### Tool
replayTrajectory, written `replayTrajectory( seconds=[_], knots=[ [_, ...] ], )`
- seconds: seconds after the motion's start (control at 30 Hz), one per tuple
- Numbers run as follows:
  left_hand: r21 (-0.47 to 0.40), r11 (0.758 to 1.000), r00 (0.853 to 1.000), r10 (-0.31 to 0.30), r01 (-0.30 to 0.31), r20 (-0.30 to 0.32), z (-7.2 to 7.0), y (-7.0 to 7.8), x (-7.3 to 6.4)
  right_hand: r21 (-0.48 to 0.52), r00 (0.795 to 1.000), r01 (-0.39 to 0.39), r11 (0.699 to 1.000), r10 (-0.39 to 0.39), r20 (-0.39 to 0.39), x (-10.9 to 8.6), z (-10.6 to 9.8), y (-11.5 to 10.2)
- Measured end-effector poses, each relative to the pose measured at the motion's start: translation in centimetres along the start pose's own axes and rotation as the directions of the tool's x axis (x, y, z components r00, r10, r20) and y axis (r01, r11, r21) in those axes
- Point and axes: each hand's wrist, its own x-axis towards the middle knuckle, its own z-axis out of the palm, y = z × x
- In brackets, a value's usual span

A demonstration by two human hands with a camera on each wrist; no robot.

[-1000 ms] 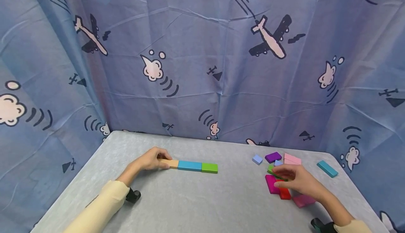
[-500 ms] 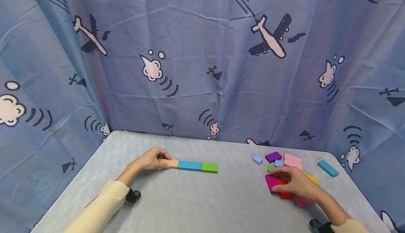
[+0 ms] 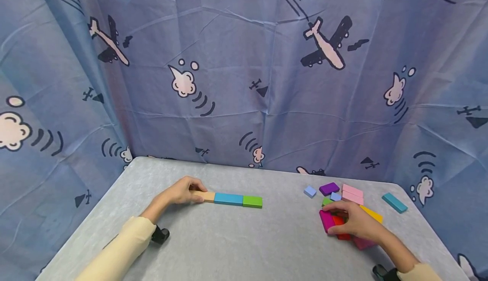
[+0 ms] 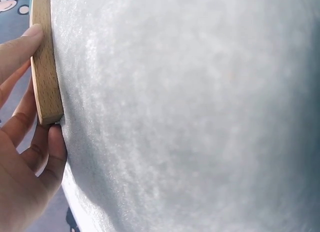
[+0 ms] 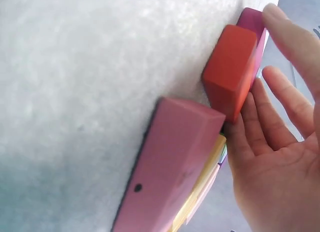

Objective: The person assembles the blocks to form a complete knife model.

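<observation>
In the head view my left hand [image 3: 187, 190] grips the plain wooden block [image 3: 207, 196] at the left end of a row. A blue block [image 3: 228, 199] follows it, then a green block [image 3: 252, 201]. From the left wrist, the thumb lies on the wooden block's side, and a fingertip sits at its end. My right hand [image 3: 352, 219] pinches a magenta block [image 3: 326, 220] between thumb and index finger at its ends. A red block [image 5: 230, 57] lies against it, partly under the hand. A dusky pink block [image 5: 175, 157] lies nearer the wrist.
Behind the right hand lie a partly covered green block [image 3: 326, 201], a yellow block [image 3: 371, 214], light pink blocks [image 3: 352, 193], a purple block [image 3: 329, 188] and small light blue blocks [image 3: 310, 191]. A teal block [image 3: 395, 203] lies apart, near the table's right edge.
My right hand has moved slightly left and nearer me, from the green block to the magenta one. The yellow block has come into view beside it. My left hand keeps its hold.
</observation>
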Motion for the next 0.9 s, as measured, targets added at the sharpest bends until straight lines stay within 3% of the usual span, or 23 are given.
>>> replayTrajectory(
  seconds=[0.37,0.67,0.9],
  knots=[
    [0.021,1.0,1.0,-0.001,0.001,0.002,0.0,-0.1,0.0,-0.036,0.999,-0.029,0.999,0.027,-0.046,-0.1,0.3,-0.3],
    [0.02,1.0,1.0,0.008,-0.008,0.002,0.0,-0.1,0.0,0.13,0.997,0.057,0.99,-0.049,-0.067,0.5,0.3,-1.8],
    [0.017,1.0,1.0,0.006,-0.006,0.001,0.0,0.0,0.0,0.178,0.995,0.09,0.98,-0.082,-0.055,1.1,0.9,-3.3]
  ],
)
